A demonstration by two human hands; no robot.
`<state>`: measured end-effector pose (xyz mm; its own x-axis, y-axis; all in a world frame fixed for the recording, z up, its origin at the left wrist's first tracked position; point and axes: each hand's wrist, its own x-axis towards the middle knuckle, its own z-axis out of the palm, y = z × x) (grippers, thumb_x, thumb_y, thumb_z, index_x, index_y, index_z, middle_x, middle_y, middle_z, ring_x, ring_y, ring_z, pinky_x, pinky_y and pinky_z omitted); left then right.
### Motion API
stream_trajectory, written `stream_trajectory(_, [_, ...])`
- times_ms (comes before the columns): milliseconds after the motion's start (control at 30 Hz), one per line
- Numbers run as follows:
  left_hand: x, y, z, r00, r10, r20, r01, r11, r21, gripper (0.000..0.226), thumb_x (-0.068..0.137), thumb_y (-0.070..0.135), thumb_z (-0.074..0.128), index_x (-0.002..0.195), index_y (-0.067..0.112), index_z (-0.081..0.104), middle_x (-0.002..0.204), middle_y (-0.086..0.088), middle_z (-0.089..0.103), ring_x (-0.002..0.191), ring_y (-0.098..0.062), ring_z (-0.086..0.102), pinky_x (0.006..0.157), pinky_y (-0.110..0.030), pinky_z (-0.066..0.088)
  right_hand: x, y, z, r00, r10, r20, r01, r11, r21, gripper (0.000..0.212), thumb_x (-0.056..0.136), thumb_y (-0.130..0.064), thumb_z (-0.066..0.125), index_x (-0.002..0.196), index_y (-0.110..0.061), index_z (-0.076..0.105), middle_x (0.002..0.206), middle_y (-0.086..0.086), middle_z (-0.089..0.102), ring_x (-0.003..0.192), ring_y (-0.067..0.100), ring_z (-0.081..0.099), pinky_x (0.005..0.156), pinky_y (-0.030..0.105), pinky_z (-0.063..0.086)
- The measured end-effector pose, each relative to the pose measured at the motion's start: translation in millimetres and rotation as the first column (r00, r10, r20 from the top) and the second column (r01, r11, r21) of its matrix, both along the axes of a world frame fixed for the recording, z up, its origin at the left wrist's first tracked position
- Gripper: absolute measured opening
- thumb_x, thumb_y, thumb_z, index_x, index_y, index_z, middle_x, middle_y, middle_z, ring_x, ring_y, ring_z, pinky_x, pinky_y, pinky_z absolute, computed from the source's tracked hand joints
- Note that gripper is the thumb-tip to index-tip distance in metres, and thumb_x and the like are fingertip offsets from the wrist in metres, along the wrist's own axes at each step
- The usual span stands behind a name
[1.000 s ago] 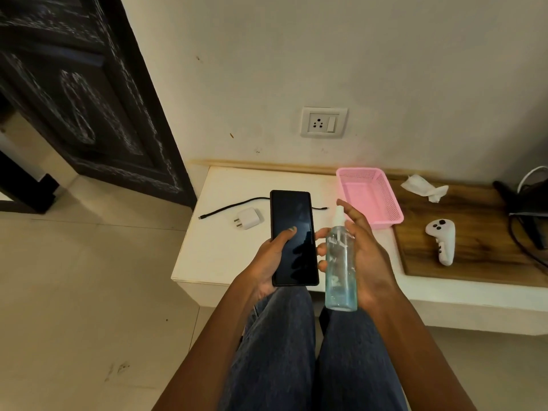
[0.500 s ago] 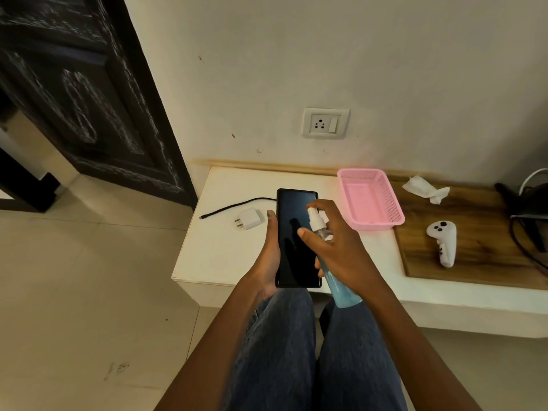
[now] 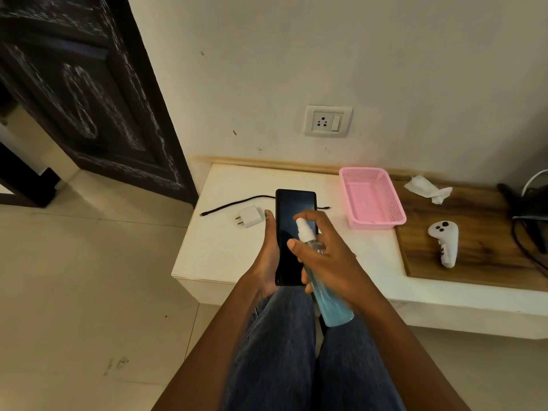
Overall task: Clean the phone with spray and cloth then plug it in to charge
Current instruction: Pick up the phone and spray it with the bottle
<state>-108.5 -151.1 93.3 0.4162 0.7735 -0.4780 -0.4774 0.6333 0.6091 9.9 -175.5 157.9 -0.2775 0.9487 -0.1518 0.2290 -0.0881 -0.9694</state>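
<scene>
A: Why is the phone (image 3: 292, 232) held screen-up over the surface (image 3: 225, 250) edge?
B: To catch the spray; left hand (image 3: 268, 256) clamps its edge, thumb along the side.
A: Right hand (image 3: 329, 259)?
B: Wrapped round the bottle (image 3: 321, 280) — tilted, nozzle over the screen; forefinger on the pump.

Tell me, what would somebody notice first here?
First, the black glass phone held in the left hand, with the right hand aiming a clear spray bottle of blue liquid at it. Next, the bright pink plastic basket on the white ledge, below the white wall socket.
</scene>
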Motion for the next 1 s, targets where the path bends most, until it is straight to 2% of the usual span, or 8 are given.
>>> stream_trajectory(200, [-2,0,-4,1.0,-0.028,-0.012,0.028,1.0,0.014,0.091,0.065,0.091,0.021,0.087,0.023,0.077,0.077,-0.005,0.073,0.071,-0.019,0.069,0.064,-0.03,0.057,-5,-4,-6,0.992,-0.085,0.095,0.079,0.995,0.058,0.043,0.085,-0.029,0.063,0.116,-0.046,0.039,0.078,0.003,0.056,0.05,0.004,0.059,0.045,0.019,0.052])
stream_trajectory(333, [-1,-2,0,1.0,-0.007,0.015,0.007,1.0,-0.014,0.09,0.067,0.088,0.022,0.09,0.02,0.077,0.074,-0.007,0.073,0.065,-0.02,0.07,0.06,-0.032,0.058,9,1,-5,0.996,-0.085,-0.003,0.083,0.985,-0.148,0.056,0.089,-0.017,0.051,0.125,-0.055,0.031,0.098,0.007,0.058,0.079,0.018,0.063,0.066,0.032,0.056])
stream_trajectory(433, [0,0,0,0.999,0.043,-0.012,-0.044,0.997,-0.057,0.093,0.069,0.086,0.024,0.12,0.018,0.063,0.112,-0.015,0.068,0.102,-0.03,0.066,0.086,-0.044,0.055,21,5,-5,0.989,-0.132,0.071,0.133,0.991,-0.01,0.066,0.089,-0.02,0.058,0.134,-0.053,0.023,0.122,-0.003,0.05,0.095,0.014,0.059,0.085,0.034,0.053])
stream_trajectory(533, [0,-1,2,0.996,0.054,-0.069,-0.058,0.996,-0.062,0.09,0.07,0.086,0.022,0.125,0.025,0.059,0.123,-0.012,0.064,0.112,-0.029,0.061,0.094,-0.047,0.049,28,5,-5,0.941,-0.259,0.217,0.197,0.942,0.272,0.074,0.08,-0.026,0.07,0.139,-0.04,0.027,0.112,-0.009,0.05,0.085,0.008,0.057,0.073,0.012,0.051])
stream_trajectory(633, [3,-1,5,0.991,0.079,-0.112,-0.088,0.993,-0.084,0.094,0.064,0.086,0.028,0.128,0.023,0.055,0.121,-0.013,0.064,0.106,-0.028,0.064,0.095,-0.047,0.048,30,8,-4,0.909,-0.335,0.247,0.197,0.869,0.454,0.068,0.08,-0.017,0.07,0.133,-0.039,0.033,0.108,-0.005,0.048,0.084,0.008,0.051,0.079,0.023,0.052])
stream_trajectory(700, [5,-2,6,0.989,0.092,-0.112,-0.1,0.992,-0.072,0.097,0.06,0.085,0.03,0.13,0.023,0.053,0.118,-0.012,0.067,0.099,-0.027,0.068,0.09,-0.045,0.051,29,12,-5,0.885,-0.348,0.309,0.166,0.856,0.49,0.07,0.083,-0.015,0.066,0.134,-0.043,0.028,0.116,0.002,0.045,0.091,0.009,0.049,0.08,0.025,0.052])
stream_trajectory(800, [6,-2,8,0.992,0.078,-0.104,-0.083,0.995,-0.048,0.093,0.066,0.085,0.024,0.129,0.024,0.054,0.115,-0.011,0.069,0.099,-0.027,0.068,0.089,-0.045,0.052,28,21,-6,0.803,-0.36,0.475,0.089,0.86,0.502,0.071,0.086,-0.018,0.062,0.14,-0.041,0.022,0.123,0.007,0.043,0.074,0.008,0.052,0.064,0.012,0.048])
stream_trajectory(1000, [8,-2,13,0.991,0.067,-0.112,-0.071,0.997,-0.04,0.083,0.073,0.083,0.018,0.117,0.027,0.06,0.113,-0.009,0.069,0.101,-0.026,0.068,0.086,-0.041,0.053,24,31,-8,0.564,-0.324,0.76,-0.117,0.879,0.462,0.072,0.088,-0.012,0.059,0.142,-0.036,0.019,0.111,0.005,0.056,0.069,0.014,0.059,0.06,0.021,0.048])
